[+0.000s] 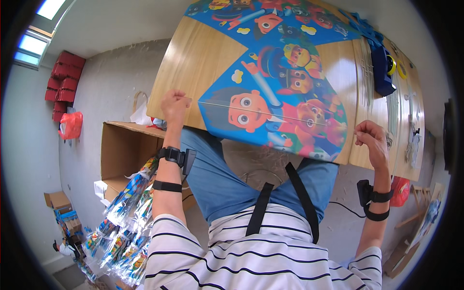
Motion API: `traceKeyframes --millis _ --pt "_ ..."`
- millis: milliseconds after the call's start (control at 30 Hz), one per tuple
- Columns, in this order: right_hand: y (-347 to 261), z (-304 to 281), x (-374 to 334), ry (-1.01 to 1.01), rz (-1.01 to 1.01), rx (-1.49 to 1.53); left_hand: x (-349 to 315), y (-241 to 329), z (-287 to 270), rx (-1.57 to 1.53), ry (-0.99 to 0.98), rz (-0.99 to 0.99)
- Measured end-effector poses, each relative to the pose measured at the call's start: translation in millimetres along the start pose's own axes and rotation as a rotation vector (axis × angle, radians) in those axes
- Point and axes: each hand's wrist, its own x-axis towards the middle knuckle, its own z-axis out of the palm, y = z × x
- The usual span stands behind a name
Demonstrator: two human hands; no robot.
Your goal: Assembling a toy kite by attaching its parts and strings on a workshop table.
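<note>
Wooden table [198, 58] carrying cartoon kite [275, 96] at near edge | left hand [175, 106] fisted on thin rod [261, 111] end | right hand [373, 140] pinching other end | cardboard box [121, 150] at left

I see my left hand [175, 105] and right hand [371, 140] pinching the ends of a thin rod [270, 114] stretched across a blue cartoon kite [275, 111]. The kite lies on the wooden table [198, 58]. More packaged kites [123, 217] are piled beside a cardboard box [121, 150] at my left.
</note>
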Motion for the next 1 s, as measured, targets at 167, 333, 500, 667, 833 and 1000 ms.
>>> traceKeyframes --millis 167,333,500,667,833,1000 --pt "-10.5 0.8 -1.4 -0.021 -0.018 0.0 6.7 -10.0 3.2 0.211 0.032 -0.003" --pt "-11.9 1.7 -0.4 -0.026 -0.02 -0.023 4.2 -4.8 10.1 0.33 0.038 -0.004" --pt "-16.6 3.3 -1.9 -0.004 -0.013 -0.024 5.1 -5.5 12.3 0.377 0.037 0.019" --pt "-20.4 3.8 -2.4 0.002 -0.016 -0.033 1.5 -3.0 15.2 0.384 0.037 0.05" --pt "-22.6 4.0 -1.8 -0.004 -0.025 -0.05 -1.2 1.1 17.0 0.434 0.053 0.084" --pt "-25.4 4.6 -1.6 -0.002 -0.022 -0.057 -0.2 -0.3 18.6 0.463 0.06 0.105"
